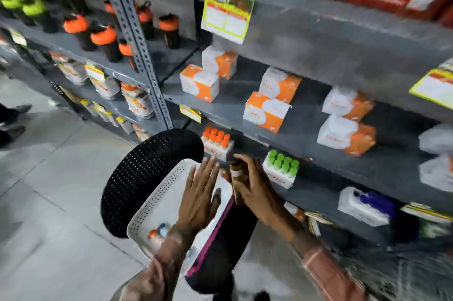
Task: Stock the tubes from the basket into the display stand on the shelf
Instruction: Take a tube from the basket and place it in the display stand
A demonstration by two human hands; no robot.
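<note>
Tube sits upright in our right hand, fingers wrapped around it; our left hand spreads flat over the basket.

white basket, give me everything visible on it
The white basket is a rectangular, perforated tray that looks like plastic, tilted on the person's lap in front of the black stool. It is nearly empty, with a few blurred tubes at its near end. The left hand hovers open over it; contact is unclear.
</note>
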